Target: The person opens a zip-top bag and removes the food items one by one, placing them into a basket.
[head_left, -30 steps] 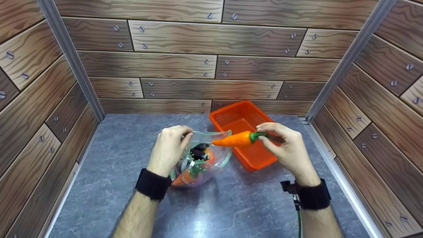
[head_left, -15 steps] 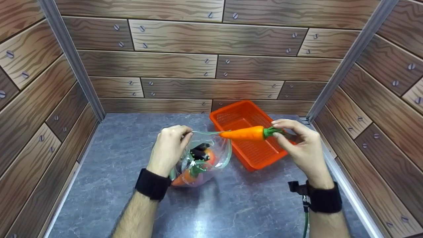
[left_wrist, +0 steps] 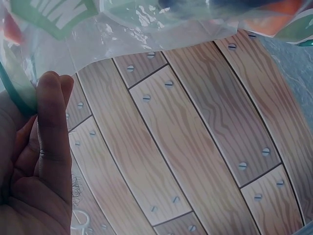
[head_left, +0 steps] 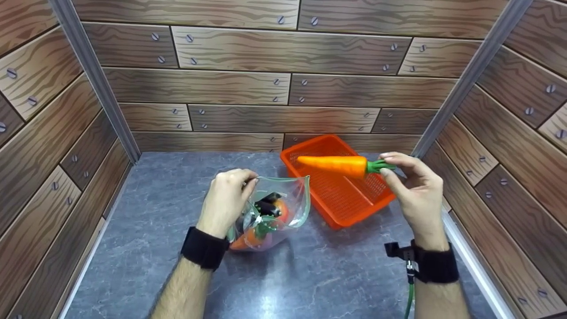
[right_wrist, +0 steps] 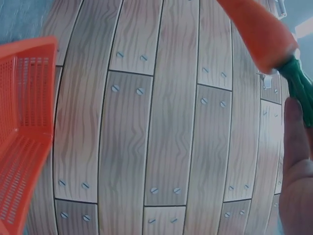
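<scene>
My left hand (head_left: 228, 199) pinches the rim of a clear zip bag (head_left: 294, 195), whose mouth gapes toward the right. Inside the bag show dark eggplants (head_left: 268, 206), a round red-orange item (head_left: 281, 210) and an orange carrot (head_left: 248, 239) with a green top. The left wrist view has the thumb and fingers gripping the bag's green-edged rim. My right hand (head_left: 414, 190) pinches another carrot (head_left: 336, 165) by its green stem. This carrot lies roughly level above the orange basket (head_left: 328, 217), its tip pointing left.
The perforated orange basket stands behind and right of the bag, with its bare base in sight. Grey marbled tabletop (head_left: 168, 199) surrounds both. Wood-patterned walls (head_left: 283, 88) close in the back and sides. A green cable (head_left: 410, 297) hangs from the right wrist strap.
My right hand has drawn the carrot away from the bag's mouth, rightward and upward, over the basket. The left hand and the bag have stayed in place.
</scene>
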Tool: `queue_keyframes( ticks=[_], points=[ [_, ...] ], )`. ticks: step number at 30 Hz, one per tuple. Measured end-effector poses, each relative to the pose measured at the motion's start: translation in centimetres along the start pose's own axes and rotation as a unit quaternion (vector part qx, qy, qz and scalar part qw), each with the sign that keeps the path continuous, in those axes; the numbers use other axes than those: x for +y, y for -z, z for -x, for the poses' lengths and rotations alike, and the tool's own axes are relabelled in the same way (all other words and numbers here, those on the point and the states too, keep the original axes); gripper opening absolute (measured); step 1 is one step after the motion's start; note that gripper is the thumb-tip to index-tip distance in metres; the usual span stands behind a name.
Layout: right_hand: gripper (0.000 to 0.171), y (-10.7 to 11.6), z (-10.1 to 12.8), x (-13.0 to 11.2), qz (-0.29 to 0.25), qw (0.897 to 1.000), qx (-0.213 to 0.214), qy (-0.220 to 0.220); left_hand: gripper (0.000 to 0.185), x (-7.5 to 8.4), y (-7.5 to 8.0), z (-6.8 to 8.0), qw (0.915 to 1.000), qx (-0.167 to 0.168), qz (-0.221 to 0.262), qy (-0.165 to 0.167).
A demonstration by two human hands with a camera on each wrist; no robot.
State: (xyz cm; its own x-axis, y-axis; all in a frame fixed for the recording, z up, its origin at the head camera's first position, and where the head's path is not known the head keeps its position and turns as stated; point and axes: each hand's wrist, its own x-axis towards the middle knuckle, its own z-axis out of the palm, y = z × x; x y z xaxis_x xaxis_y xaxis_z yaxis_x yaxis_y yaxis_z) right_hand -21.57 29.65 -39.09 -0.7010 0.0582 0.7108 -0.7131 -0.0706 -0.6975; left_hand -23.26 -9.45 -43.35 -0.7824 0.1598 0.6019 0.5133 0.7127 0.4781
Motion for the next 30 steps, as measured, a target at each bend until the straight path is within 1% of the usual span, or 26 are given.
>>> queue_keyframes(
  ticks=[5,11,16,23,30],
  points=[
    [0.024,-0.2,0.2,1.0,0.011,1.0,0.023,-0.008,0.007,0.0,0.0,0.1,1.0,-0.001,0.002,-0.001],
    [0.023,-0.5,0.5,2.6,0.057,0.998,0.032,-0.016,0.007,-0.1,-0.1,0.1,1.0,-0.002,0.0,0.0],
    [0.023,-0.8,0.9,4.3,0.096,0.994,0.039,-0.041,0.007,-0.1,-0.1,0.2,1.0,0.0,0.002,0.001],
    [0.022,-1.0,1.4,6.6,0.171,0.982,0.048,-0.068,0.007,-0.2,0.0,0.3,1.0,0.001,0.006,0.001],
    [0.022,-0.9,2.1,8.6,0.222,0.969,0.042,-0.098,0.007,-0.3,0.0,0.3,1.0,0.0,0.009,0.002]
  ],
)
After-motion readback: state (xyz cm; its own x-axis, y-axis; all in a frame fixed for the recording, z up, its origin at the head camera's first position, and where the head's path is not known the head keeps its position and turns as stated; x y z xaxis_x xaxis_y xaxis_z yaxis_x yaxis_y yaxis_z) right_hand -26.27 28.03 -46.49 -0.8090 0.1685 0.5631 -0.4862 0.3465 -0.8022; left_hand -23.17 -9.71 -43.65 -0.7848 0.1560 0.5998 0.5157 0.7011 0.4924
